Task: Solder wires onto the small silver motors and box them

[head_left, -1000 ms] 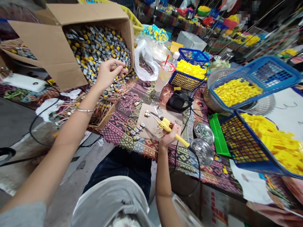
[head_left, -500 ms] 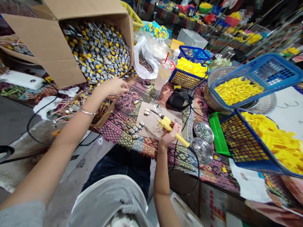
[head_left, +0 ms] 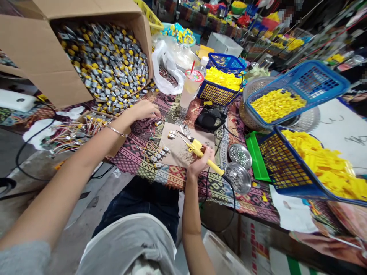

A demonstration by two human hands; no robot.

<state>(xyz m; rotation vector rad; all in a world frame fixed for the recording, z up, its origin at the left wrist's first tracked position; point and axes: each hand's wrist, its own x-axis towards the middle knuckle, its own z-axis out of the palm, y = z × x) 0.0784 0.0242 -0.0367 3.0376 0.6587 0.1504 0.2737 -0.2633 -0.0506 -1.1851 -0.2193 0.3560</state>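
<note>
My right hand (head_left: 201,161) is wrapped round the yellow handle of a soldering iron (head_left: 196,148), its tip pointing left over a cardboard sheet (head_left: 179,152). Near that tip, a pair of small motors (head_left: 171,134) stands on the sheet. My left hand (head_left: 147,110) is over the patterned cloth, fingers bent downward and close together; what they pinch, if anything, is too small to make out. Just below its fingertips lies a single small motor (head_left: 158,123). A row of motors with wires (head_left: 157,156) lies along the sheet's left edge.
A carton (head_left: 31,57) spills motors at the left, behind a small box of wired boards (head_left: 114,143). A drink cup (head_left: 189,89) and black fan (head_left: 210,117) stand beyond the sheet. Two metal dishes (head_left: 237,177) and blue baskets (head_left: 286,168) of yellow parts are to the right.
My left hand has moved right and toward the lone motor, its fingers drawing closer together. The soldering iron stays in my right hand above the sheet. The whole view has shifted slightly.
</note>
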